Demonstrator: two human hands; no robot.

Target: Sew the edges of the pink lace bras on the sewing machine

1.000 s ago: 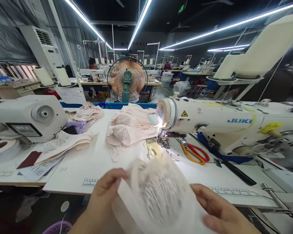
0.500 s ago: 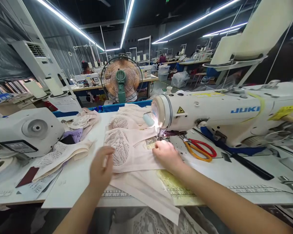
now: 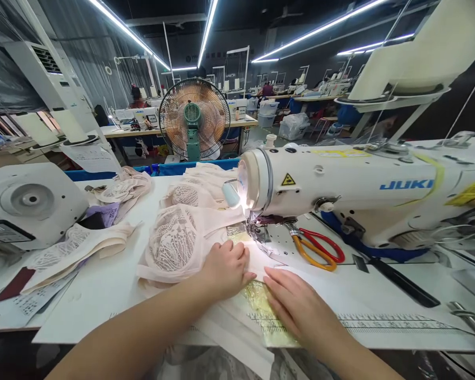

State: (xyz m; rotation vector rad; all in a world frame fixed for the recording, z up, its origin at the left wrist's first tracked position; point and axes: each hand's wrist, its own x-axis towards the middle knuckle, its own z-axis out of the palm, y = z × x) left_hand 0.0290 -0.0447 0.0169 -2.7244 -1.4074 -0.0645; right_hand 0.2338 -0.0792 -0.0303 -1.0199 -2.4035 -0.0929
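A pale pink lace bra (image 3: 174, 240) lies on the white table, its band running under the needle area of the JUKI sewing machine (image 3: 340, 182). My left hand (image 3: 226, 268) is closed on the band, fingers curled and pressed down just in front of the lit needle. Flat on the fabric's near edge rests my right hand (image 3: 296, 303), its fingers stretched out and close together; its thumb is hidden. Beneath both hands shows a strip of yellow tape (image 3: 259, 298) on the table. A loose pale fabric strip (image 3: 237, 335) hangs over the front edge.
Orange-and-red-handled scissors (image 3: 316, 250) lie right of the needle, with a black-handled tool (image 3: 404, 282) beyond. More lace pieces (image 3: 75, 248) lie at left, near a second machine head (image 3: 31, 203). A fan (image 3: 193, 119) stands behind the table. A printed ruler (image 3: 380, 322) runs along the front.
My left hand has moved right from the cup onto the band near the needle. My right hand has shifted down and right, its fingers now straightened. The view has turned slightly.
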